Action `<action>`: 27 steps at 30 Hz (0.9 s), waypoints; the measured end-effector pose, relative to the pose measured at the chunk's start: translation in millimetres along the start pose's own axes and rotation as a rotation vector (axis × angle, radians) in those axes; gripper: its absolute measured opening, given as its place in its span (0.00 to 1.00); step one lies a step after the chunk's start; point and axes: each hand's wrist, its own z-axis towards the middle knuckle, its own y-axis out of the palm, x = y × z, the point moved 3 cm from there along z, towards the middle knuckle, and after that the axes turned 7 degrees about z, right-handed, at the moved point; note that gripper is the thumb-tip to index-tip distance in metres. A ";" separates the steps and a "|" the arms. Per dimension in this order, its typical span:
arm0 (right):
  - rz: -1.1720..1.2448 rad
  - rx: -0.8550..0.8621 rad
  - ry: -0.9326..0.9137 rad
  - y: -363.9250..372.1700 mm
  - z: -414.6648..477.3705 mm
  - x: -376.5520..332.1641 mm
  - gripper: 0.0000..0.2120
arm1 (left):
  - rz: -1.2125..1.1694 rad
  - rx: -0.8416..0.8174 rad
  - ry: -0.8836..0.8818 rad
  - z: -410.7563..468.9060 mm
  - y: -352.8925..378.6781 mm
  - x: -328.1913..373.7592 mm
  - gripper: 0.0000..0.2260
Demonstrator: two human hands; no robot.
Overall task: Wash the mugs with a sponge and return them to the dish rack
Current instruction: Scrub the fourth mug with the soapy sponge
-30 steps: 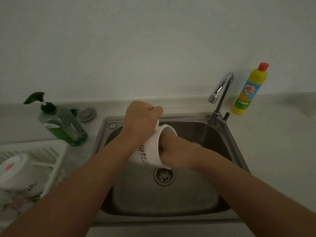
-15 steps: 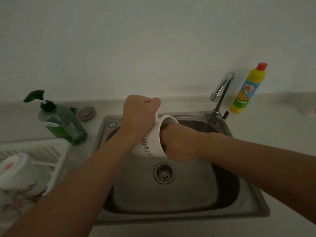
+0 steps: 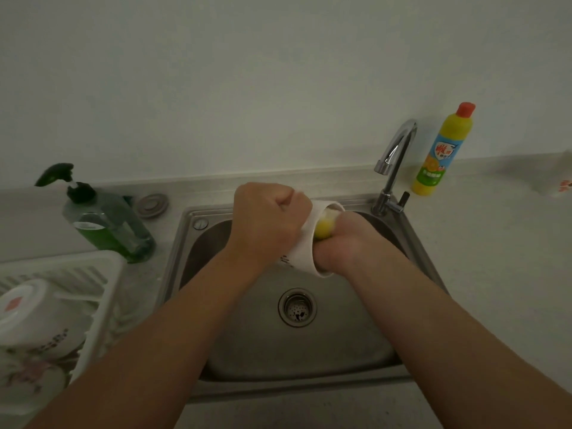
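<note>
Over the steel sink (image 3: 309, 351) my left hand (image 3: 266, 226) is clenched around a white mug (image 3: 305, 249) with dark lettering, tipped with its mouth to the right. My right hand (image 3: 343, 246) is at the mug's mouth, gripping a yellow sponge (image 3: 323, 228) that shows partly inside the rim. The fingers of the right hand are hidden in the mug. At the left, the white dish rack (image 3: 102, 274) holds another white mug (image 3: 28, 314) with lettering and some floral crockery (image 3: 28, 376).
A green pump soap bottle (image 3: 108, 224) stands left of the sink beside a round plug (image 3: 152, 205). The chrome tap (image 3: 393, 162) rises at the sink's back right, with a yellow detergent bottle (image 3: 442, 150) beside it. The drain (image 3: 297, 308) sits mid-basin.
Both hands and the mug have risen slightly toward the back of the sink. The right hand has pulled partly out of the mug, and the yellow sponge now shows at the rim.
</note>
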 end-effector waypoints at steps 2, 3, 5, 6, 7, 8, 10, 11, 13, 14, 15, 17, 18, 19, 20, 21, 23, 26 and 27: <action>0.084 0.115 -0.114 -10.4 4.2 -12.7 0.15 | 0.006 0.033 0.048 -7.3 -3.6 0.8 0.19; 0.110 0.161 -0.147 -12.0 4.3 -19.0 0.14 | 0.019 0.058 0.036 -9.7 -5.5 0.1 0.20; 0.255 0.049 -0.140 -12.2 6.7 -23.1 0.15 | 0.045 0.102 -0.035 -9.6 -9.2 -6.0 0.19; 0.324 -0.035 -0.149 -8.8 3.2 -26.2 0.16 | 0.071 0.139 -0.080 -7.6 -12.3 -10.5 0.18; 0.357 -0.066 -0.191 -6.0 -1.9 -28.0 0.17 | 0.099 0.183 -0.138 -4.0 -16.6 -16.6 0.17; 0.361 -0.145 -0.240 -1.7 -12.2 -34.8 0.15 | 0.109 0.230 -0.209 0.2 -21.5 -23.0 0.17; 0.231 -0.194 -0.435 2.1 -32.6 -50.7 0.10 | 0.070 0.303 -0.347 8.9 -32.2 -36.1 0.18; 0.120 -0.174 -0.527 -1.6 -35.2 -61.1 0.10 | 0.040 0.321 -0.385 12.2 -37.1 -41.0 0.18; -0.150 -0.056 -0.615 -12.1 -39.1 -71.3 0.13 | 0.042 0.299 -0.389 14.5 -41.6 -45.5 0.18; -0.282 0.023 -0.618 -20.9 -37.2 -71.2 0.15 | 0.071 0.273 -0.377 14.3 -41.5 -46.3 0.17; -0.394 0.089 -0.610 -30.3 -34.3 -69.9 0.14 | 0.099 0.251 -0.369 13.5 -40.2 -45.2 0.16; -0.457 0.131 -0.570 -42.6 -29.6 -60.7 0.08 | 0.115 0.224 -0.366 11.6 -35.7 -42.5 0.16; -0.456 0.130 -0.554 -44.3 -30.4 -54.0 0.06 | 0.103 0.211 -0.367 10.6 -32.9 -40.9 0.16; -0.459 0.120 -0.555 -45.3 -30.2 -48.0 0.06 | 0.088 0.196 -0.370 9.7 -29.9 -39.6 0.16; -0.485 0.102 -0.577 -44.9 -30.2 -42.9 0.05 | 0.073 0.181 -0.369 8.5 -27.0 -37.3 0.15; -0.549 0.082 -0.625 -44.4 -30.5 -38.8 0.05 | 0.063 0.162 -0.366 7.6 -24.2 -35.7 0.15; -0.801 0.014 -0.785 -38.7 -33.0 -31.9 0.06 | 0.066 0.115 -0.344 6.0 -19.0 -31.7 0.16; -1.464 -0.081 -1.088 -27.4 -38.4 -23.3 0.07 | 0.069 0.070 -0.337 4.3 -15.4 -26.5 0.17; -1.690 -0.088 -1.158 -25.7 -36.6 -20.7 0.10 | 0.056 0.070 -0.348 3.5 -14.9 -24.6 0.16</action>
